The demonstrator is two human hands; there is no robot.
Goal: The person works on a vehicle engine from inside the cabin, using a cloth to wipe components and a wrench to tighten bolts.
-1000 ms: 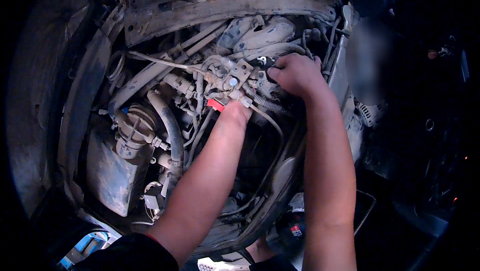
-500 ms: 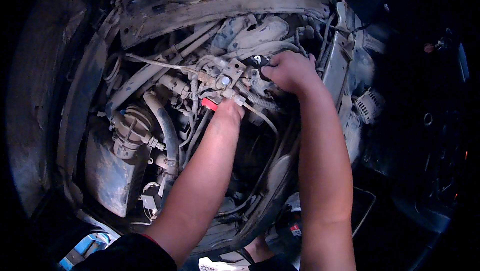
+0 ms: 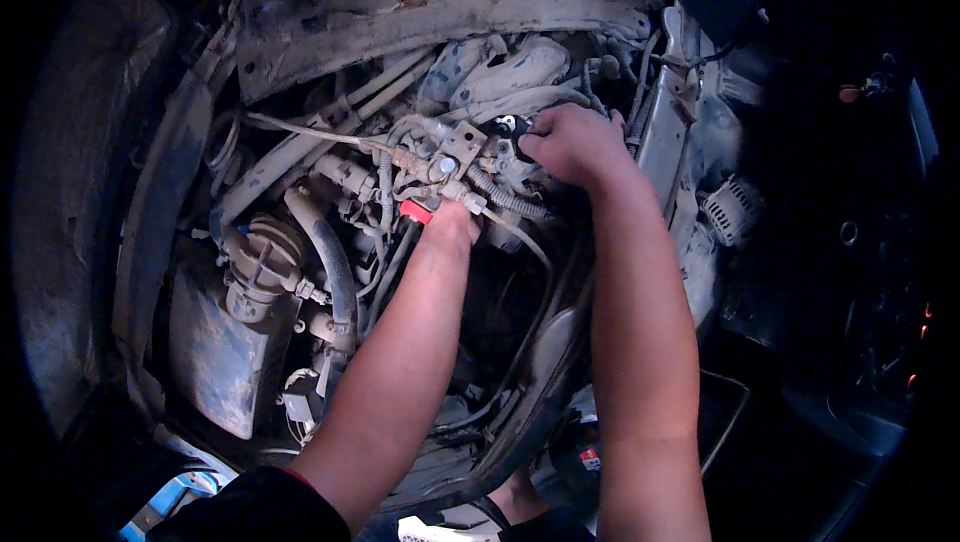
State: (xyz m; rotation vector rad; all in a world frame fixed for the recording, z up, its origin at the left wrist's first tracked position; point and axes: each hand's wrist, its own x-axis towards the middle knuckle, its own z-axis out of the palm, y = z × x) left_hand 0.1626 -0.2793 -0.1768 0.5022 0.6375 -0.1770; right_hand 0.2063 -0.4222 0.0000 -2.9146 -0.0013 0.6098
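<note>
View shifts right; metal bracket [image 3: 459, 149] lies left of my curled right hand [image 3: 577, 145], beyond left hand [image 3: 459, 223]; I cannot tell either grip.

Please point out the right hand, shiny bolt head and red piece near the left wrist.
Right hand [image 3: 577, 147]: head view, back of hand.
Shiny bolt head [image 3: 447, 166]: head view, round top.
Red piece [image 3: 415, 212]: head view, visible face.

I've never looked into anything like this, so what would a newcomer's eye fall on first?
Probably the two bare forearms, rising from the lower edge among dust-coated hoses. A bright red piece near the middle stands out beside the left hand, mostly hidden below metal fittings. The right hand curls over parts farther up and right.
</note>
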